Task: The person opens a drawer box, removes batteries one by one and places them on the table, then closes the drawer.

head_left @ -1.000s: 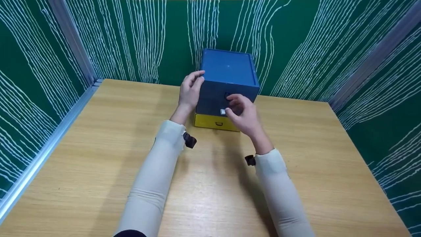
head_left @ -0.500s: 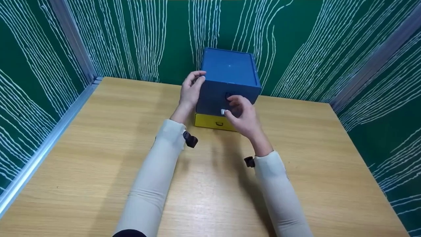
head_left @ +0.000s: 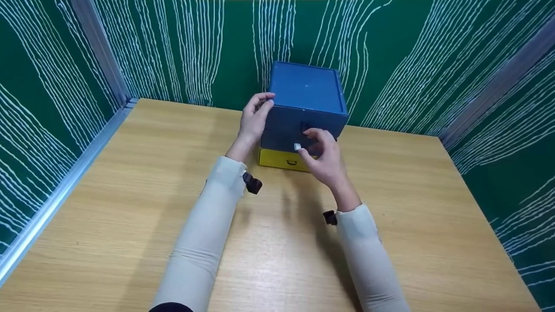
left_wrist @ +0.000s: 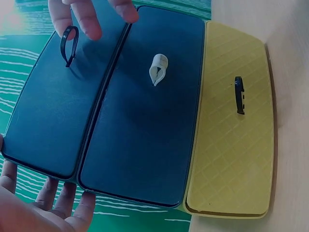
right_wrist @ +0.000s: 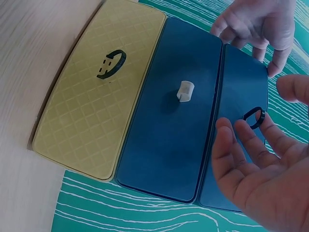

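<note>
A small drawer cabinet (head_left: 308,89) with a blue top stands at the back of the table. In the left wrist view its front has two dark blue drawers, the upper drawer (left_wrist: 58,111) and the middle drawer (left_wrist: 142,130), and a yellow bottom drawer (left_wrist: 231,159); all sit flush. My left hand (head_left: 254,119) rests along the cabinet's left side, thumb by the upper front corner. My right hand (head_left: 323,158) is before the front, fingers bent loosely and thumb apart. One fingertip is right at the upper drawer's black loop handle (right_wrist: 246,115).
A white curled pull (right_wrist: 185,91) is on the middle drawer; a black handle (right_wrist: 116,67) is on the yellow one. The wooden table (head_left: 151,195) runs up to green walls (head_left: 234,47) with white wavy lines. Black wrist cameras (head_left: 252,183) are on both sleeves.
The head view has shifted slightly, so the cabinet appears a little further right and higher. Both hands keep nearly the same place on it; the drawers look unchanged.
</note>
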The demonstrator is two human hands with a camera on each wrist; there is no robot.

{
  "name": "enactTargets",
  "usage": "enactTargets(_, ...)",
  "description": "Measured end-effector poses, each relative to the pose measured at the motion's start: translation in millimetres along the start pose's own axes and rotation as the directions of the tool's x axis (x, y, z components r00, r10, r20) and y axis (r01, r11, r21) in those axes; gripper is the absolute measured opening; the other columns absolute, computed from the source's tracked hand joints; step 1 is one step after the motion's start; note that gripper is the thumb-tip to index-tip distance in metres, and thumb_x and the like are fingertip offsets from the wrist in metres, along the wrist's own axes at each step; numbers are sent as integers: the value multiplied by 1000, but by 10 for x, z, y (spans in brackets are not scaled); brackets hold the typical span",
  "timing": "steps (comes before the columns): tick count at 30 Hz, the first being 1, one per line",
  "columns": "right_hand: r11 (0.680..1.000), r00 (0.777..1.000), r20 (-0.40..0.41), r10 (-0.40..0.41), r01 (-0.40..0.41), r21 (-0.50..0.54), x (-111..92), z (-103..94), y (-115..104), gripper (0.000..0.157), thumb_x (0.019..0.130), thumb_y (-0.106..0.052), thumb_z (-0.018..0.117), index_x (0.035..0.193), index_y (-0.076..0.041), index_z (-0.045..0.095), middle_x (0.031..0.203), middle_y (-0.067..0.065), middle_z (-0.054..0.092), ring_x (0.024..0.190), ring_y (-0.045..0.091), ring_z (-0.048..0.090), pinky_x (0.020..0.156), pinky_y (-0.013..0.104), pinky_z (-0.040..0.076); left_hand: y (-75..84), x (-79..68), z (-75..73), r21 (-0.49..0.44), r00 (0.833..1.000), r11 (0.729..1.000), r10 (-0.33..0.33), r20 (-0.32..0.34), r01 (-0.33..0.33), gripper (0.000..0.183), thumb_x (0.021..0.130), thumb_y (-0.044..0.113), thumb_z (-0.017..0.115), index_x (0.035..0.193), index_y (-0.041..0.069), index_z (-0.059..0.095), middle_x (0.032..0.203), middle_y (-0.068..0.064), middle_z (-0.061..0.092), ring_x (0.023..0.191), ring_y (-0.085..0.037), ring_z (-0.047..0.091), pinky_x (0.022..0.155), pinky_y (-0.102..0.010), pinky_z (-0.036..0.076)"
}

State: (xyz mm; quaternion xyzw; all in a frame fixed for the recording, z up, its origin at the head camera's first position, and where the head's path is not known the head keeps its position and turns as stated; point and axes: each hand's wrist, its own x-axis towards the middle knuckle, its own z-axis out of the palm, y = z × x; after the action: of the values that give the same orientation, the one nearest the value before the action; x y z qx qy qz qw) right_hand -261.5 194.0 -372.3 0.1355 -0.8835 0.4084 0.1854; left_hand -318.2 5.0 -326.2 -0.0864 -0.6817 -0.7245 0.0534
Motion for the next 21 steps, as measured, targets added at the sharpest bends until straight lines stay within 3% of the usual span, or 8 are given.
enactTargets(10, 998, 998, -24, -55, 54, -35, -38, 25, 17, 38, 77, -23, 62, 113, -19, 49, 111, -5, 51, 80, 17, 54, 63, 28, 48, -27, 27, -25, 14, 999, 999, 46, 6, -46, 28, 91, 20, 43, 115, 12, 53, 120, 1, 49, 109, -11, 42, 93, -27, 34)
enactTargets(21, 992, 996, -34, -78, 74, -97, -79, -24, -85, 31, 78, -29, 60, 108, -22, 52, 109, -6, 52, 82, 16, 52, 74, 32, 47, -29, 23, -44, 12, 1000, 1000, 23, 12, -23, 27, 91, 21, 40, 114, 16, 53, 124, 4, 47, 111, -10, 41, 95, -29, 33)
